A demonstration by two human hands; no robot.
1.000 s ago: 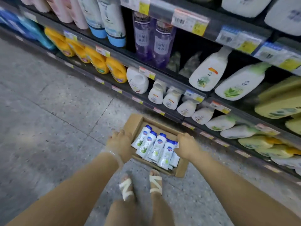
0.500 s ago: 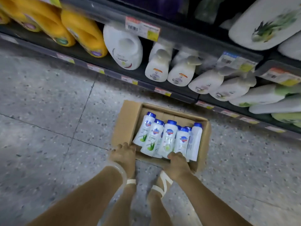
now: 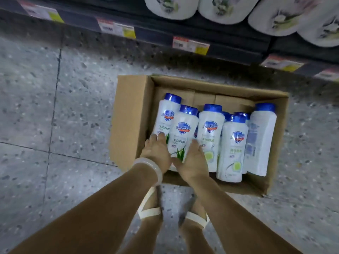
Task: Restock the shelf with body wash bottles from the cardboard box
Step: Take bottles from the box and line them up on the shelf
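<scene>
- The speckled grey floor (image 3: 55,110) fills most of the head view, crossed by thin tile seams.
- A dark shelf (image 3: 211,32) runs along the top edge, its front rail carrying price tags (image 3: 190,44); large white bottles (image 3: 171,7) with green leaf prints sit on it.
- The cardboard box (image 3: 132,114) rests open on the floor just in front of the shelf, one flap folded out to the left.
- Body wash bottles (image 3: 233,143), white with blue caps, lie packed side by side in the box, caps pointing toward the shelf; the rightmost shows its back label.
- The left hand (image 3: 156,151), with a pale bangle (image 3: 152,167) at the wrist, lies against the left side of the second bottle from the left (image 3: 181,132).
- The right hand (image 3: 192,162) presses the same bottle's right side, so the fingers of both hands close around its lower half, the bottle between them.
- Two feet in white-strapped sandals (image 3: 150,210) stand just before the box's near wall.
</scene>
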